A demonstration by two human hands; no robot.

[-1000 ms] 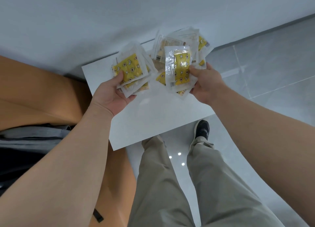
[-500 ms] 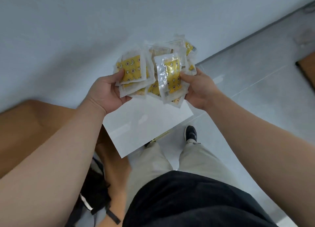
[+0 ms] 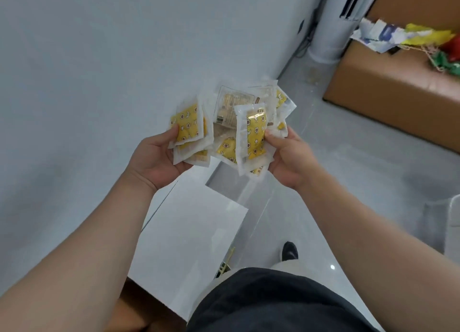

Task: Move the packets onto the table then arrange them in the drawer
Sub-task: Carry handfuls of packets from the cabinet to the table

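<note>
Several clear packets with yellow patterned contents are held up in front of me, above the floor and the wall's foot. My left hand [image 3: 159, 157] grips a small stack of packets [image 3: 188, 128], thumb on the top one. My right hand [image 3: 288, 157] grips a larger fanned bunch of packets [image 3: 254, 135], thumb pressing the front yellow one. Some packets in the bunch show pale brown contents [image 3: 230, 107]. The two bundles touch in the middle. A white table top [image 3: 189, 234] lies below my hands. No drawer is visible.
A grey wall [image 3: 99, 82] fills the left. A brown cardboard box [image 3: 398, 82] with coloured paper scraps stands at the right on the grey floor. A white cylindrical unit [image 3: 326, 32] stands in the corner. My shoe [image 3: 290, 250] is on the floor beside the table.
My view has swung right and the table has slid lower in the frame. Both hands keep holding the packets, now past the table's far edge, and the box and corner have come into view.
</note>
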